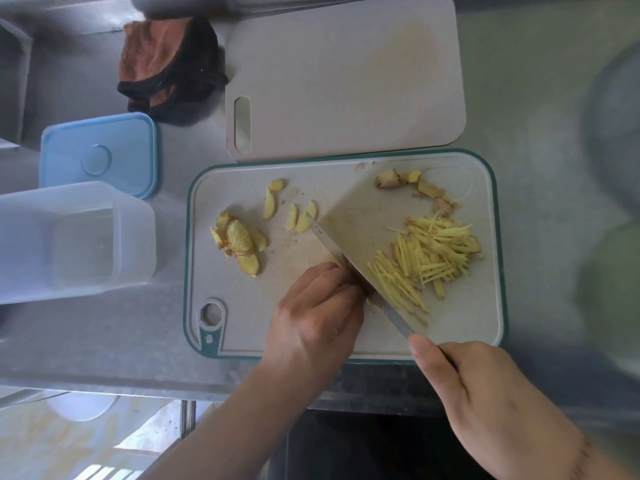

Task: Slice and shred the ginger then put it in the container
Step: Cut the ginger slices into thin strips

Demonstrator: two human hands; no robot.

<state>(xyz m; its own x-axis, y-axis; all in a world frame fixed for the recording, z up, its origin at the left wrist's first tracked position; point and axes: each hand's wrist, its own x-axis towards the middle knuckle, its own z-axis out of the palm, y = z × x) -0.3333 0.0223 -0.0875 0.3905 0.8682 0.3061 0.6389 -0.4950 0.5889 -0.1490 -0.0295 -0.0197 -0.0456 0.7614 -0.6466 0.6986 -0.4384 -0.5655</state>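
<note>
On a white cutting board with a teal rim point(498, 258), a pile of ginger shreds point(433, 254) lies to the right of a cleaver point(360, 230). My right hand point(485, 396) grips the cleaver's handle at the board's near edge. My left hand point(315, 313) presses with curled fingers against the blade's left side, on ginger that is mostly hidden. Ginger slices point(239, 240) lie at the board's left and a few more slices point(301, 216) near the blade tip. Peel and end scraps point(415, 188) lie at the far right. A clear plastic container point(69, 240) stands open to the left.
A blue lid point(100, 154) lies behind the container. A second, plain cutting board point(346, 77) sits beyond the first, with a brown and black cloth point(169, 67) to its left. Blurred green round things point(613, 289) show at the right. The steel counter edge point(138, 382) runs below.
</note>
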